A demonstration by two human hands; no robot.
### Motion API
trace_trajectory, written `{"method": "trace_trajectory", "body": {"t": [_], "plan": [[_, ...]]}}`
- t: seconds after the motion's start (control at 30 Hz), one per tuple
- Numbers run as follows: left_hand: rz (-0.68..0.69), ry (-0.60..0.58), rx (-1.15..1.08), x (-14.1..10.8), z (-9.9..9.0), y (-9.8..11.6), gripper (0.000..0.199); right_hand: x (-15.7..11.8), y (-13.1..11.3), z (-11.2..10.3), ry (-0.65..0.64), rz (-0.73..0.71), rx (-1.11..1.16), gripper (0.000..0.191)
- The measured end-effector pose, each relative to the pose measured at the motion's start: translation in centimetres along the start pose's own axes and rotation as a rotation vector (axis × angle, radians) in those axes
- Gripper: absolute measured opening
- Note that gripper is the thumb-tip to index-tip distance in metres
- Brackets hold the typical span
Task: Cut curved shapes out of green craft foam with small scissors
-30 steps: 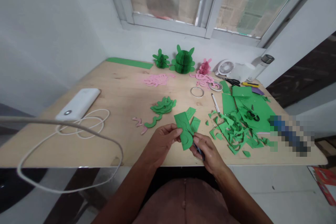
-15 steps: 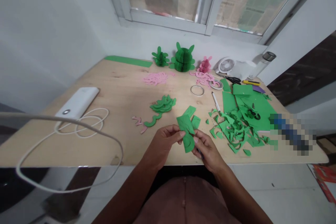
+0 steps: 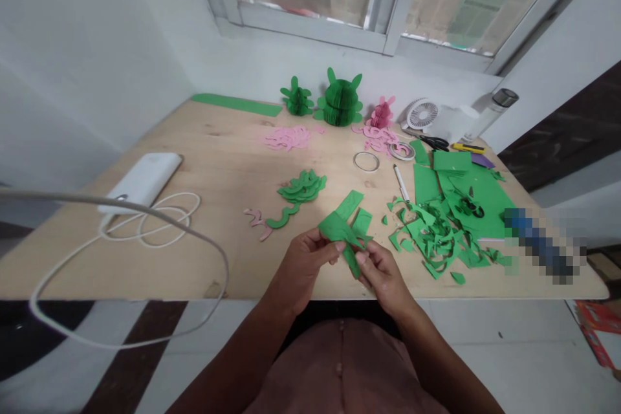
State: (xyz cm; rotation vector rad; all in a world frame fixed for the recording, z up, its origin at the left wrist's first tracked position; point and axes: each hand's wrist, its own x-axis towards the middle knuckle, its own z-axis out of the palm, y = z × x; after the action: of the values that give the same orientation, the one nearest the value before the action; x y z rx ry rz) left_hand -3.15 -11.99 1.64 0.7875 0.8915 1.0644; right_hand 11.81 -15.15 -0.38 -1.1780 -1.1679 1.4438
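Note:
My left hand [image 3: 310,257] pinches a cut piece of green paper [image 3: 337,228] between thumb and fingers, just above the table's front edge. My right hand [image 3: 382,270] is closed on the lower right part of the same paper, where a narrow strip bends down. Whether another thing lies within the right fingers is hidden. Two green paper pieces [image 3: 361,222] lie just beyond the hands. To the left are a stack of wavy green cutouts [image 3: 303,186], a single wavy green strip [image 3: 282,217] and a pink branched cutout [image 3: 259,222].
Green scraps [image 3: 436,236] and black-handled scissors [image 3: 471,207] lie right, near a white pen [image 3: 401,182]. Pink cutouts [image 3: 288,138], paper figures [image 3: 339,103], a tape roll [image 3: 402,151] and a small fan [image 3: 422,115] stand farther back. A white power bank [image 3: 145,181] and cable [image 3: 187,223] lie left.
The held green paper has turned and tilted, its top swinging left and its lower part now narrow. A dark thing that showed under my right hand is no longer visible.

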Motion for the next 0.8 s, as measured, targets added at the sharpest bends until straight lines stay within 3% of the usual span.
{"method": "trace_trajectory", "body": {"t": [0.13, 0.37, 0.8], "plan": [[-0.012, 0.035, -0.047, -0.2, 0.3, -0.3, 0.009, 0.2, 0.3, 0.1, 0.013, -0.099, -0.032, 0.039], [0.025, 0.171, -0.096, -0.6, 1.4, -0.7, 0.009, 0.4, 0.8, 1.2, 0.044, 0.015, 0.162, 0.039], [0.057, 0.281, -0.008, -0.7, 2.2, -0.2, 0.007, 0.4, 1.8, 1.7, -0.016, -0.030, 0.327, 0.030]]}}
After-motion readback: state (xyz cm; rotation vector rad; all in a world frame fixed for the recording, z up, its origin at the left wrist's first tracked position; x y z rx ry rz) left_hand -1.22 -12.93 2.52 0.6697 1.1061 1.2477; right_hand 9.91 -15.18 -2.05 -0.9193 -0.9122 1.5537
